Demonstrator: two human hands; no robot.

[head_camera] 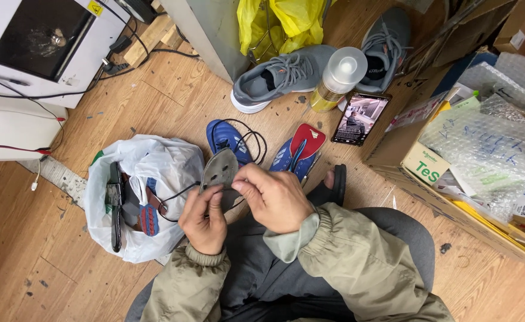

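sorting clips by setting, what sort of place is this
Likely a small shoe repair workspace on a wooden floor: both hands work a grey insole, with blue shoes, grey sneakers and a bag of soles around.

I see a grey insole (218, 170) with small dark holes in my fingers (215, 194). A thin black cord (247, 128) loops just past it. Past my fingers lie two blue shoes (227, 136); one has a red and white inside. Farther off are two grey sneakers (283, 74) with white soles. A white plastic bag (155, 161) sits beside my left hand (204, 222). The floor (167, 101) is brown wood. My sleeves (358, 256) are olive green.
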